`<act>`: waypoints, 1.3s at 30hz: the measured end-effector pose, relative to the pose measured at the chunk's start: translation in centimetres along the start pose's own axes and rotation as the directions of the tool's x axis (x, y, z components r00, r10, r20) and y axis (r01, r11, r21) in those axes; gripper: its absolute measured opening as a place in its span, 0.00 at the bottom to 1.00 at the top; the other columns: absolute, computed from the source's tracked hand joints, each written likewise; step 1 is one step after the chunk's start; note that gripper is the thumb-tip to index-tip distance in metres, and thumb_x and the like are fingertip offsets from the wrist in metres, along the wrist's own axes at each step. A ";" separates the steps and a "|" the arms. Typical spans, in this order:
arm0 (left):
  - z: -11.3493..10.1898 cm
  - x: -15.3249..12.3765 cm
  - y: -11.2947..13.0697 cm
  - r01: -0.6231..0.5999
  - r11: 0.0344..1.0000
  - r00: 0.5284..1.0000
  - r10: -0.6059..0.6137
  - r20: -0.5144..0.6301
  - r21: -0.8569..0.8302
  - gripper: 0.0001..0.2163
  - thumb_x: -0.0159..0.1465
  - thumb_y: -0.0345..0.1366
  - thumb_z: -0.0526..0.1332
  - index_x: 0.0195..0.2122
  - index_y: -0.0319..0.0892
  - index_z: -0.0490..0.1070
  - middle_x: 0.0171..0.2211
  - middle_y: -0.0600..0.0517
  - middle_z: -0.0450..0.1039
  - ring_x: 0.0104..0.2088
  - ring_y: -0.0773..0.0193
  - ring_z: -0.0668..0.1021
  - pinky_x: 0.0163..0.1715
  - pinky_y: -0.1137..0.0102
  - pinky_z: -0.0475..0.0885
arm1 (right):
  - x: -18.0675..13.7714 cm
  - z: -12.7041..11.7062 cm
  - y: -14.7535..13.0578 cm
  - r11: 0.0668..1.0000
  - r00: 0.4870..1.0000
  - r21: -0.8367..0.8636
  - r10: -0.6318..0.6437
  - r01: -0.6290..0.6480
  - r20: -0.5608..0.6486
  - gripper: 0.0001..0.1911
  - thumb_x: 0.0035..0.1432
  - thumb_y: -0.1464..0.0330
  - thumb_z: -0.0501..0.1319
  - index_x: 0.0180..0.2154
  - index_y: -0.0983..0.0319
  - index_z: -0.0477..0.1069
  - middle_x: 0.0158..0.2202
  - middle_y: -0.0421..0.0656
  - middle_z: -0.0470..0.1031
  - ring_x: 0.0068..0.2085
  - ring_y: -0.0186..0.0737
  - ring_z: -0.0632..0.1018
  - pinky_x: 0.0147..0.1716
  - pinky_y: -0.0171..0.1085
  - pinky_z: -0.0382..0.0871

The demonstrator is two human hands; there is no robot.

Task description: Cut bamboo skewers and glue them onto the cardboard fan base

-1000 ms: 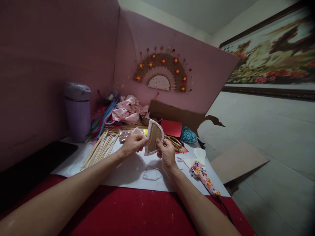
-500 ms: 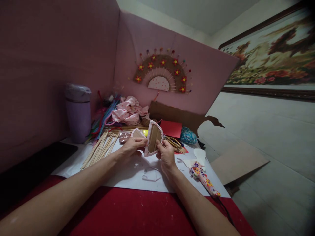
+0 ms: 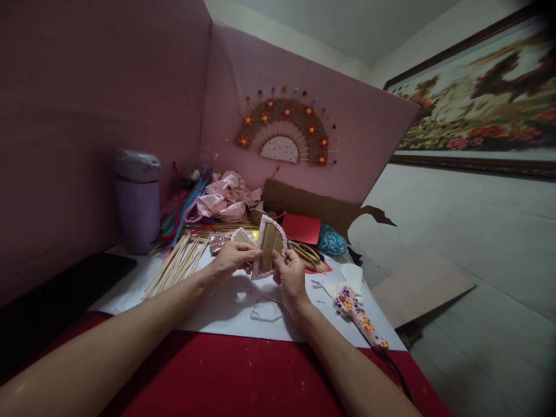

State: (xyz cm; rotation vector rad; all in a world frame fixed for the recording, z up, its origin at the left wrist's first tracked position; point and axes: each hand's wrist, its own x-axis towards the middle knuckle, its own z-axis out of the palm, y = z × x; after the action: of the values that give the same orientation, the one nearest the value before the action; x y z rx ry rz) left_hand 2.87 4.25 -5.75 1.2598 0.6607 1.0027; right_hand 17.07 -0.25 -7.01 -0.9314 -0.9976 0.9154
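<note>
Between my hands, above the white paper, is a half-round piece of cardboard [image 3: 271,243] with pale pink fabric folded over its edge. It stands almost upright, its bare brown side facing me. My left hand [image 3: 234,258] pinches its left edge near the bottom. The thumb of my right hand [image 3: 291,279] presses on the brown face, with the fingers curled behind the right side. A second fabric-edged cardboard piece [image 3: 244,236] shows just behind my left hand; whether the fingers touch it I cannot tell.
Wooden sticks [image 3: 176,267] lie at left near a purple tumbler [image 3: 138,211]. Pink fabric [image 3: 228,197] is heaped behind. Scissors [image 3: 309,255], red card [image 3: 302,228] and blue yarn [image 3: 332,240] sit to the right. A flower-patterned glue gun [image 3: 360,318] rests at the paper's right edge, its cord trailing down.
The half-round piece has shifted very slightly left and down in view, and its brown face is turned a little more toward me. Both hands keep their hold.
</note>
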 end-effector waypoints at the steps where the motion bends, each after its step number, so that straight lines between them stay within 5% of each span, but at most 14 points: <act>1: 0.0 0.0 0.0 -0.009 1.000 1.000 0.010 -0.012 0.007 0.14 0.42 0.42 0.71 0.21 0.34 0.75 0.14 0.52 0.69 0.15 0.72 0.68 0.17 0.74 0.61 | 0.0 0.0 0.1 1.000 1.000 -0.011 -0.008 0.008 0.001 0.21 0.43 0.57 0.67 0.26 0.59 0.56 0.15 0.27 0.53 0.13 0.23 0.53 0.10 0.26 0.46; 16: 0.2 0.1 -0.2 -0.025 0.995 0.995 0.035 -0.099 0.100 0.15 0.40 0.41 0.71 0.16 0.36 0.68 0.10 0.55 0.67 0.11 0.73 0.67 0.13 0.77 0.61 | -0.2 0.0 0.7 0.986 0.997 -0.162 -0.060 0.051 -0.050 0.19 0.46 0.57 0.64 0.27 0.59 0.57 0.18 0.30 0.58 0.16 0.26 0.60 0.13 0.26 0.53; 31: 0.5 -0.1 -0.4 -0.091 0.978 0.989 0.111 -0.098 0.188 0.19 0.41 0.48 0.69 0.17 0.38 0.64 0.10 0.57 0.63 0.11 0.73 0.65 0.11 0.77 0.57 | -0.1 0.0 0.8 0.993 0.999 -0.111 -0.037 0.033 -0.029 0.19 0.46 0.57 0.65 0.27 0.59 0.56 0.17 0.28 0.57 0.14 0.24 0.57 0.11 0.26 0.51; 39: 0.2 -0.2 -0.2 -0.028 0.999 0.993 0.031 -0.116 0.028 0.23 0.48 0.57 0.62 0.21 0.37 0.67 0.16 0.54 0.67 0.15 0.72 0.68 0.12 0.77 0.60 | -0.1 0.0 0.6 0.997 0.999 -0.061 -0.040 0.038 -0.028 0.18 0.46 0.58 0.65 0.27 0.60 0.58 0.17 0.29 0.57 0.14 0.23 0.55 0.11 0.25 0.48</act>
State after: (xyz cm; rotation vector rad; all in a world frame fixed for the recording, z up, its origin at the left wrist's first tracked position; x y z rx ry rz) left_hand 2.98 3.96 -5.98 1.2437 0.7489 1.1016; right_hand 16.90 -0.13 -7.61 -0.9707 -1.0202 0.8409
